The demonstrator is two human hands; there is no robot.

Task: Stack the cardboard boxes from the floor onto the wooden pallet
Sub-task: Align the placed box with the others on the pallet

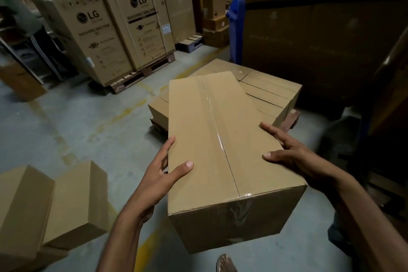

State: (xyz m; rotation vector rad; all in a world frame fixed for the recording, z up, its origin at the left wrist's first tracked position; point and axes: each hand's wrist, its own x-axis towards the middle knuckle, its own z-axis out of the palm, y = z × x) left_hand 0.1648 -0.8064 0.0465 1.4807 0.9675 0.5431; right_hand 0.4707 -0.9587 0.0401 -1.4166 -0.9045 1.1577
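Observation:
I carry a long taped cardboard box [220, 150] in front of me, above the floor. My left hand [163, 172] grips its left edge, thumb on top, fingers down the side. My right hand [291, 154] grips the right edge the same way. Beyond the box's far end lies a layer of flat cardboard boxes [267, 90] on a low wooden pallet [292, 118], of which only a corner shows. Two more boxes [72, 203] stand on the floor at my lower left.
Tall LG washing machine cartons [114, 33] on pallets fill the back left. A blue hand truck [237, 26] stands behind the pallet. Dark large cartons [320, 40] wall the right side. Another person [19, 20] stands at the far left. My sandalled foot [225, 264] is below the box.

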